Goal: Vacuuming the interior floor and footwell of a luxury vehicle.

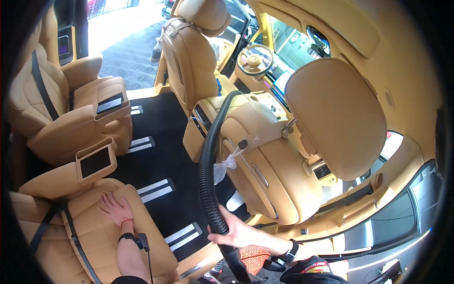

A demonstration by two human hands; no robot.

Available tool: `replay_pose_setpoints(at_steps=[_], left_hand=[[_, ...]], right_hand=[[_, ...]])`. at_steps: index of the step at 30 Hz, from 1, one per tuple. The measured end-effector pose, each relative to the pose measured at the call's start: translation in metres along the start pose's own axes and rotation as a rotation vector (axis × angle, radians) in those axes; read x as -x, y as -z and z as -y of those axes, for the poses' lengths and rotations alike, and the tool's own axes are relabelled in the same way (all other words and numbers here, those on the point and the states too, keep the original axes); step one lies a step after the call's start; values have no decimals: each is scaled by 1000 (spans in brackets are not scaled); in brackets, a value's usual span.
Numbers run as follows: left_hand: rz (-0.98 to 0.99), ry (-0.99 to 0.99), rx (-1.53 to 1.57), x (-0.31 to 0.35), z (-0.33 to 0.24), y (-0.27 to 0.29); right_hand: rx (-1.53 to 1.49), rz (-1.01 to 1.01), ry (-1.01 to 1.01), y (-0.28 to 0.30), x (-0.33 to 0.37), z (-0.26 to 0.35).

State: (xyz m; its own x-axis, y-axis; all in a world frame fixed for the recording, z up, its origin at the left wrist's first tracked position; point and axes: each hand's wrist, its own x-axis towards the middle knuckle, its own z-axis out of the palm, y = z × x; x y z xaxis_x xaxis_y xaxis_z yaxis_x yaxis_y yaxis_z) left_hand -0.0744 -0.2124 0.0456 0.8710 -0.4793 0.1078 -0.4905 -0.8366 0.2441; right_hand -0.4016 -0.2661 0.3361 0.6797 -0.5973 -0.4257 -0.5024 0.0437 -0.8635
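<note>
Tan car cabin (402,71). Right grip (232,230) wraps black ribbed hose (207,182); left grip (117,211) spread on seat cushion (101,232). Hose likely light, bendy; hold ribbed section.

room over dark floor (165,123); hose (208,175) obstructs front seat (283,180)

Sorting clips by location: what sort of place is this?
A vehicle cabin, probably a van or large family car: there's a steering wheel up front, rows of tan seats, and black seat belts.
</note>
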Motion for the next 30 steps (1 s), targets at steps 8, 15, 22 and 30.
replay_pose_setpoints(at_steps=[8,15,22,30], left_hand=[[-52,-43,-14,1,-4,-10],[-135,-52,-49,-2,20,-11],[-28,-16,50,1,5,-11],[-11,8,58,-5,25,-9]], right_hand=[[-504,-367,203,62,-104,-4],[-471,-469,522,76,-248,132],[-619,-1068,306,282,-354,188],[-149,-1083,183,397,-380,172]])
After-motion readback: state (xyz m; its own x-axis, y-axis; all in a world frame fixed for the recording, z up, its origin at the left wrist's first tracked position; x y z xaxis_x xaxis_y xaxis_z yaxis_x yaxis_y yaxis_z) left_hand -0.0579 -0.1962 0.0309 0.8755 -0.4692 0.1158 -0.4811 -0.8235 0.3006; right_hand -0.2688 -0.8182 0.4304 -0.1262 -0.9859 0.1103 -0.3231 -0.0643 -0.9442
